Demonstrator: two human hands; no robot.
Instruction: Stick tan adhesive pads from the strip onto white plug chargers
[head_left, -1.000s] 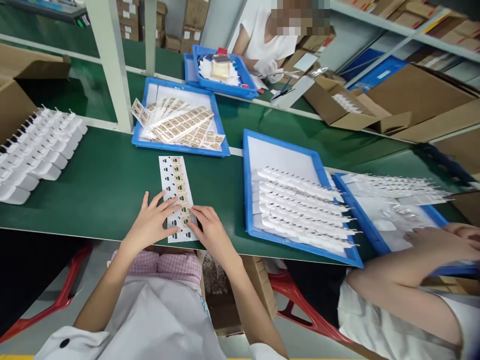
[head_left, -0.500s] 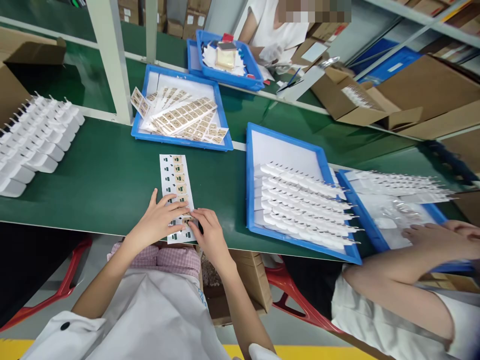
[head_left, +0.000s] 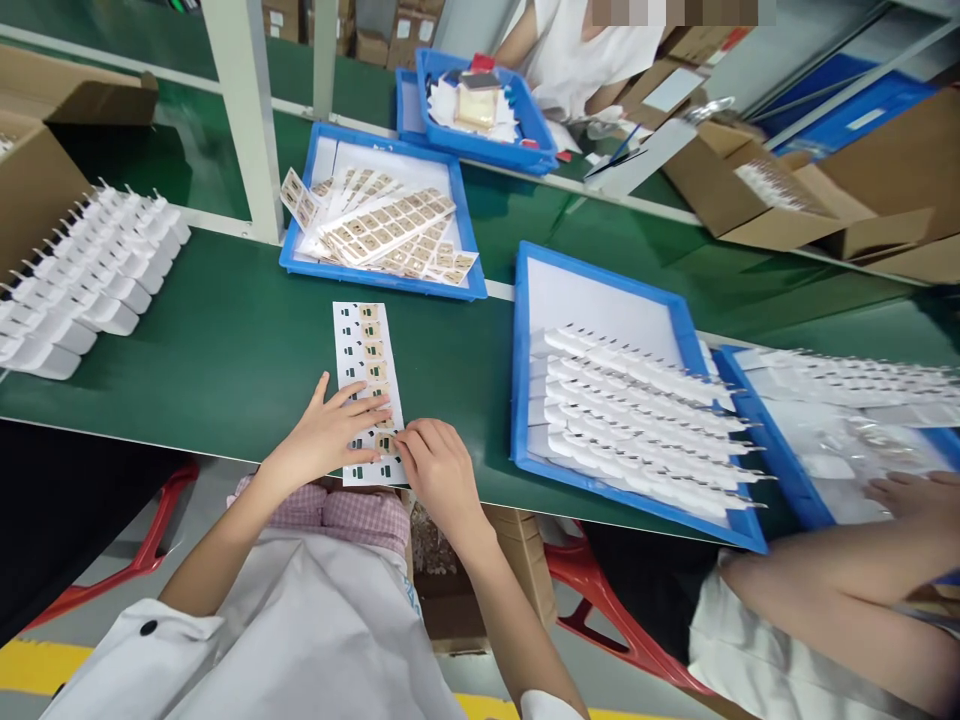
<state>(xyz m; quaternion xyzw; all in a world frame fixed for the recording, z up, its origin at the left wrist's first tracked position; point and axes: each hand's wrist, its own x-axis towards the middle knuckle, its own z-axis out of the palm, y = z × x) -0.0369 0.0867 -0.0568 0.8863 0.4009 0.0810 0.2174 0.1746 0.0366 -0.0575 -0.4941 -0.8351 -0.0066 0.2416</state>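
A white sticker sheet [head_left: 351, 345] with a column of tan stickers and a column of dark cut-outs lies lengthwise in front of me on the green table. My left hand [head_left: 322, 435] rests on its lower part, fingers spread and flat, holding nothing. At the sheet's right edge, my right hand [head_left: 439, 470] is closed in a pinch beside a tan sticker [head_left: 385, 441] near the bottom. Its fingertips touch the edge there, but what lies between them is hidden. Beyond the sheet, a blue tray [head_left: 480, 291] holds a pile of similar sticker sheets [head_left: 390, 228].
To the right, another blue tray [head_left: 520, 400] holds rows of white plastic parts [head_left: 630, 400] with thin pins. More such parts [head_left: 112, 265] stand at far left near a cardboard box [head_left: 45, 165]. A co-worker's arm [head_left: 847, 570] reaches in at right; another person sits across the table.
My right hand has shifted slightly right, off the sheet's surface to its edge. My left hand stays spread on the sheet. The whole view has shifted, so things sit farther right.
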